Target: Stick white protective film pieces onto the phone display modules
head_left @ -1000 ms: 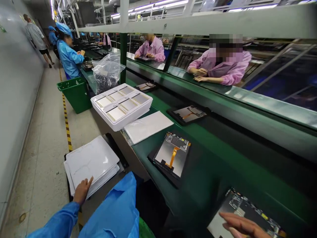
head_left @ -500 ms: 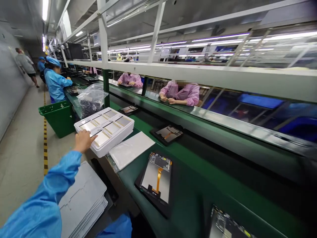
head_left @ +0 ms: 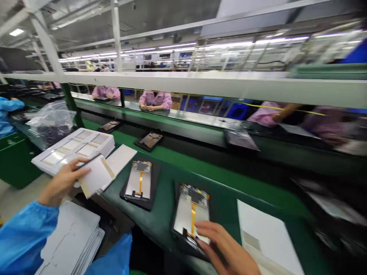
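My left hand (head_left: 64, 182) grips a white rectangular panel with a gold strip along one side (head_left: 96, 176), just in front of the white compartment tray (head_left: 54, 160) of similar panels. My right hand (head_left: 226, 246) lies with fingers apart on the lower edge of a black-framed tablet display with an orange ribbon cable (head_left: 190, 217). That display sits on the green conveyor belt (head_left: 163, 179). A similar tablet display (head_left: 139, 181) lies between my hands. Below my left arm is a stack of grey-white moulded trays (head_left: 69, 236).
A white sheet (head_left: 122, 158) lies beside the tray, and a larger one (head_left: 266, 236) lies on the belt at right. A green bin (head_left: 17, 164) and a plastic bag of dark items (head_left: 51, 124) stand at left. Co-workers in pink sit across the line.
My left hand has gone from the tray's edge to gripping a white panel. My right hand has come onto a tablet display. The view has swung right.
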`<state>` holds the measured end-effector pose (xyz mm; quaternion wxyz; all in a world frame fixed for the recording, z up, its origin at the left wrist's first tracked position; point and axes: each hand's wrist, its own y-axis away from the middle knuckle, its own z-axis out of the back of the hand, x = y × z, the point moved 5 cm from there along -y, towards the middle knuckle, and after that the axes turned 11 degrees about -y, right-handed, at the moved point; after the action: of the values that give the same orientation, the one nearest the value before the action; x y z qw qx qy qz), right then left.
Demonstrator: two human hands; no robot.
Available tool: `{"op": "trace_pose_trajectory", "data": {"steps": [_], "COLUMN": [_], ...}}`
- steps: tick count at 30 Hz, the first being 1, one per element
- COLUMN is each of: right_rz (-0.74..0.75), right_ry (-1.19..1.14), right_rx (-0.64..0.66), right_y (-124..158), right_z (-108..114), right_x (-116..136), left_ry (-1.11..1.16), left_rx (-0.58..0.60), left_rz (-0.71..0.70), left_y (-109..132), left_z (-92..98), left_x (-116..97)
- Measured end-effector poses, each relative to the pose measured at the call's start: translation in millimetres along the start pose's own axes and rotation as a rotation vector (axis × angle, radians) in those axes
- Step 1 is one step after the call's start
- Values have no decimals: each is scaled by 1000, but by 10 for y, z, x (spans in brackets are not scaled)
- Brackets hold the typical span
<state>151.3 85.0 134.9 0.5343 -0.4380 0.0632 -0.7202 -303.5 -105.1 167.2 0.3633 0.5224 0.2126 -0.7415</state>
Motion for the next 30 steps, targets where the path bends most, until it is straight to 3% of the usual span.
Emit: {"op": "trace_pose_trajectory", "data": {"steps": [3,5,7,10,13,17,26,28,30], "right_rz": [171,184,159,124,69,-8,-68,-106,-228], "right_ry": [116,251,343,382,384,423,568,515,466], "right_rx": [-71,-70,-88,-220,-288,-189,-2,-48,-228], "right_y": [-33,60,256,645,960,1152,1205,1238,1320], "right_z": [-104,-187,-198,-88,14,87,9,90,355], "right_x": [420,452,364,224,138,89,60,-39,-201], "left_ry": [159,223,294,432,498,492,473,467,449], "left_rx": [392,578,668,756,836,892,1036,1092,1147], "left_rz": [102,159,227,360,455,464,360,343,358], "left_y": [437,721,964,1281,1537,1688,1819,1856,1883], "left_z": [-1399,-2187,-2750,-3265,-3546,-3754,-3866,-3862,-3852], "left_x": [-72,-81,-79,-81,-82,-72,-173,-175,-141]}}
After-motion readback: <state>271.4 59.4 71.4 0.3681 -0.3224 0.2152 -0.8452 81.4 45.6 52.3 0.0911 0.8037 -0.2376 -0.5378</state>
